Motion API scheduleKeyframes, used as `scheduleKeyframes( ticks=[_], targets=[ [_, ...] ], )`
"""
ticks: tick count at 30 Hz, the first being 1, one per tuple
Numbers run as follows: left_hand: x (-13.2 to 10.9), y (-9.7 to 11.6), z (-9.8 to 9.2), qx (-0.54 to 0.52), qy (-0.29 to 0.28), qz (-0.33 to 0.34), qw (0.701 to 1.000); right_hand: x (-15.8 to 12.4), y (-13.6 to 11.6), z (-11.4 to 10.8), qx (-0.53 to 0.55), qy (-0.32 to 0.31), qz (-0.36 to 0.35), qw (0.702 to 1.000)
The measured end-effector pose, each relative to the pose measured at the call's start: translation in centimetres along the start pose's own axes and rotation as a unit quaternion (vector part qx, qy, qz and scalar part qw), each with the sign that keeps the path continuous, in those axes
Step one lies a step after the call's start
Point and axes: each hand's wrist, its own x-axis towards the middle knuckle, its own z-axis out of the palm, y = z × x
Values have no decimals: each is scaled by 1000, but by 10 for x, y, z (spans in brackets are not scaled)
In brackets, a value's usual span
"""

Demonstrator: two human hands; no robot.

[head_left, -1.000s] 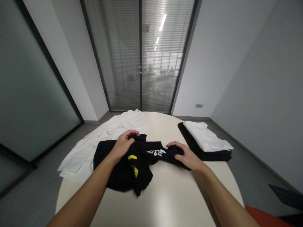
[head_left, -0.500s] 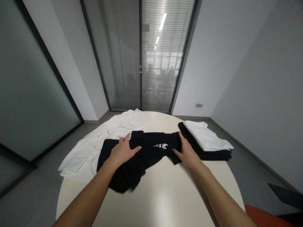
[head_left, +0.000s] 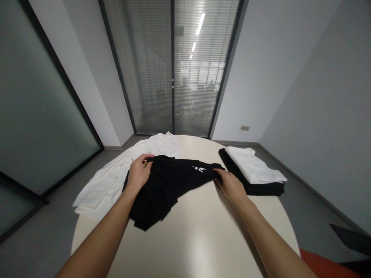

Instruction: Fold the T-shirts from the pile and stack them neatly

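A black T-shirt [head_left: 174, 177] with a small white print is stretched between my two hands over the round table. At its left end, my left hand [head_left: 139, 172] pinches the upper edge, where a small coloured patch shows beside the fingers. My right hand [head_left: 231, 186] grips the right end, thumb below and fingers on top. The lower left part of the shirt hangs in loose folds toward the tabletop. Under and behind its left side lie white garments [head_left: 116, 173], spread out in layers.
To the right, a folded white garment [head_left: 251, 164] rests on folded black cloth [head_left: 265, 189]. The pale round table [head_left: 185, 239] has a curved edge. A red chair [head_left: 321, 264] stands at the lower right. Glass panels with blinds [head_left: 199, 96] rise beyond the table.
My left hand has gone from lying spread on the shirt to pinching its upper edge, further left. My right hand has closed on the right end, and the cloth is pulled tauter.
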Motion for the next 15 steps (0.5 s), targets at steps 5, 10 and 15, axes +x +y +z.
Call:
scheduleKeyframes(
  ticks=[5, 10, 15],
  targets=[
    [-1, 0, -7, 131, 40, 33, 990, 8, 4, -6, 8, 150, 34, 988],
    [-30, 37, -12, 145, -235, 132, 952, 4, -9, -7, 28, 65, -101, 992],
    [-41, 44, -20, 87, -478, 126, 865, 1, -15, 1, 7, -24, -141, 990]
  ],
)
